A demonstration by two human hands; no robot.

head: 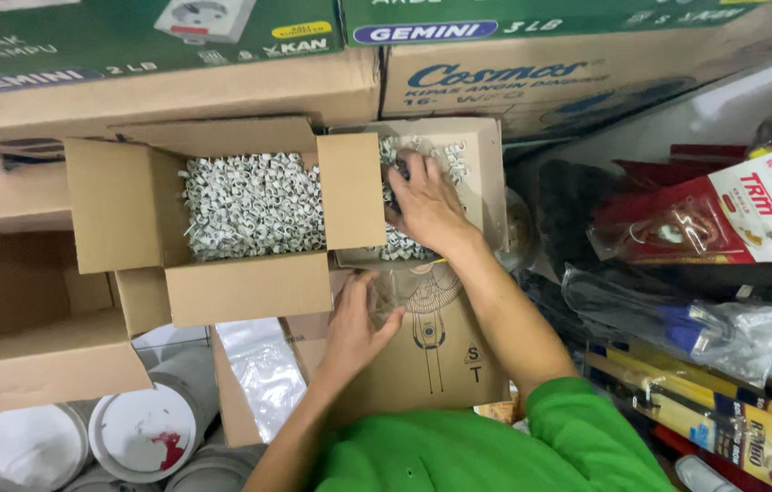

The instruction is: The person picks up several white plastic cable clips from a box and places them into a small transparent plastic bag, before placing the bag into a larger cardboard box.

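There, the right hand [424, 205] dug half-closed into the small box [482, 155] of clips [397, 244], directly above the clear bag [404, 290] the left hand [354, 328] pinched.

A single head-worn camera looks steeply down and forward from just above the person's chest, close over both forearms, facing stacked cardboard boxes [222, 210] ahead, with packaged goods [705, 273] filling the right edge of view.

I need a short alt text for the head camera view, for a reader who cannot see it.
A person's right hand reaches into a small cardboard box of white clips, while the left hand holds a clear plastic bag. Beside it stands an open box full of similar clips.
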